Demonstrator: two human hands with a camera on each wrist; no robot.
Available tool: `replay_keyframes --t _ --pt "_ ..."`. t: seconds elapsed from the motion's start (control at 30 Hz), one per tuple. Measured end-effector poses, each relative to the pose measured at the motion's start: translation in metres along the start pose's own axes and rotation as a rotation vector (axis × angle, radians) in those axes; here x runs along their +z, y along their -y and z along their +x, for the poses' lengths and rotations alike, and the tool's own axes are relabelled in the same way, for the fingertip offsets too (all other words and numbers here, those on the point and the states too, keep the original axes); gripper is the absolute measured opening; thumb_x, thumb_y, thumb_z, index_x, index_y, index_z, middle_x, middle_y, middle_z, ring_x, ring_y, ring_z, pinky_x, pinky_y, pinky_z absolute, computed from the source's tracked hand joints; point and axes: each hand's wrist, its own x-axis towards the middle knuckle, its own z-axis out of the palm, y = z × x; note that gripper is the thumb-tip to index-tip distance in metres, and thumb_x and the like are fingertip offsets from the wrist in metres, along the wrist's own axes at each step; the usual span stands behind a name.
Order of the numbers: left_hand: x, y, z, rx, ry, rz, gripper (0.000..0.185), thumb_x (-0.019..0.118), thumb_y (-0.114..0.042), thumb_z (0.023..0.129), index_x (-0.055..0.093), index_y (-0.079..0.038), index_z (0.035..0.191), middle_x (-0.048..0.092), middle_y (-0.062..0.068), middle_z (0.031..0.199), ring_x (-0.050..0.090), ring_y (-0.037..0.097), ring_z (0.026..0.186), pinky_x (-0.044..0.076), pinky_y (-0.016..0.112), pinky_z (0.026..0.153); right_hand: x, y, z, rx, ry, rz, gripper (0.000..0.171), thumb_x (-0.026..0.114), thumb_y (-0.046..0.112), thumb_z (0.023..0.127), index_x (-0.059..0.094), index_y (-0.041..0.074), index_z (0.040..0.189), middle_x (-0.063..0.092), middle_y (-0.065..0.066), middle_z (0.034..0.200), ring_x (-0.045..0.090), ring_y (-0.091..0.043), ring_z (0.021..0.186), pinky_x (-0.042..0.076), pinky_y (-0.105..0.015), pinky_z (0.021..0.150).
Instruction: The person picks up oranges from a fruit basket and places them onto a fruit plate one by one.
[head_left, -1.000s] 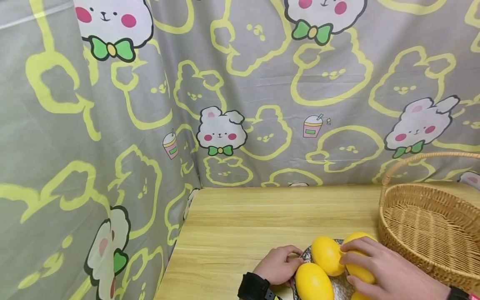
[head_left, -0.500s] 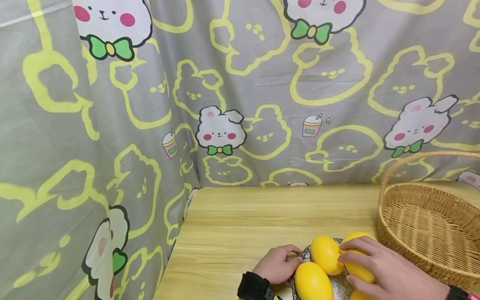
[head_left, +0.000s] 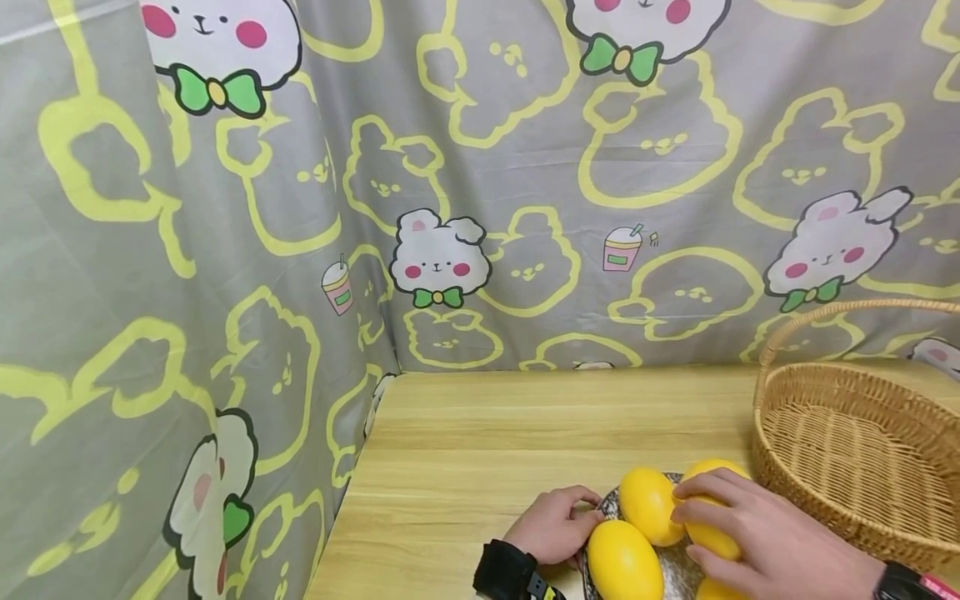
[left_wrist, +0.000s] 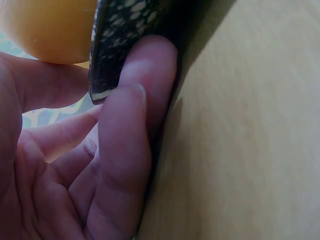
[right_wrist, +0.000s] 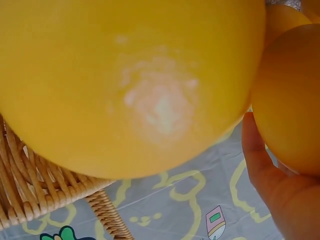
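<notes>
On the wooden table, a dark speckled plate (head_left: 611,506) carries several smooth yellow lemons, including ones at the left (head_left: 625,562), upper left (head_left: 648,504) and back (head_left: 716,468). My left hand (head_left: 551,525) grips the plate's left rim. In the left wrist view, fingers (left_wrist: 125,145) curl under the plate's edge with the thumb on the other side. My right hand (head_left: 772,529) lies over the plate, fingers bent round a lemon (head_left: 716,542). In the right wrist view, that hand's digit touches a lemon (right_wrist: 292,95), while another lemon (right_wrist: 130,90) fills the foreground.
A wicker basket (head_left: 772,467) with a tall arched handle stands right of the plate, close to my right forearm. A grey curtain (head_left: 525,175) with yellow outlines and white bears hangs behind and along the left side of the table (head_left: 450,450).
The head view has shifted very slightly. Both hands keep their places on the plate and the lemon.
</notes>
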Motion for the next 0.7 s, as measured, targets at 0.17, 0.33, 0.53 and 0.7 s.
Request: replay_keyframes --t 0.17,0.33,0.53,0.7 --pt "0.0002 -0.0004 -0.0001 -0.002 0.000 0.001 0.024 0.061 -0.038 0.102 0.071 -0.027 0.120 0.056 -0.007 0.056 0.050 0.008 0.042 0.043 0.023 0.042 -0.0011 0.0019 0.0027 0.005 0.022 0.010 0.027 0.079 0.037 0.092 0.064 0.047 0.113 0.063 0.017 0.119 0.060 -0.003 0.102 0.055 -0.025 0.072" --pt "0.0003 -0.0012 -0.0005 -0.005 -0.003 0.001 0.022 0.061 -0.037 0.102 0.071 -0.027 0.119 0.056 -0.007 0.056 0.049 0.008 0.042 0.042 0.023 0.042 -0.0012 0.0037 0.0048 -0.015 0.014 0.003 0.028 0.079 0.036 0.092 0.064 0.047 0.112 0.063 0.018 0.119 0.060 -0.003 0.103 0.055 -0.025 0.074" --pt "0.0006 -0.0007 -0.0006 -0.003 -0.004 0.008 0.023 0.061 -0.037 0.102 0.072 -0.027 0.119 0.055 -0.008 0.056 0.048 0.008 0.043 0.042 0.023 0.043 -0.0006 0.0044 0.0053 -0.026 -0.003 -0.009 0.029 0.081 0.036 0.090 0.065 0.047 0.112 0.063 0.018 0.119 0.061 -0.004 0.102 0.056 -0.025 0.074" --pt "0.0007 -0.0010 -0.0004 -0.001 -0.004 0.002 0.022 0.061 -0.037 0.102 0.072 -0.027 0.118 0.055 -0.007 0.055 0.049 0.008 0.042 0.043 0.023 0.043 -0.0015 0.0033 0.0044 -0.036 -0.014 -0.009 0.032 0.082 0.036 0.089 0.065 0.046 0.114 0.063 0.017 0.121 0.061 -0.003 0.103 0.056 -0.025 0.073"
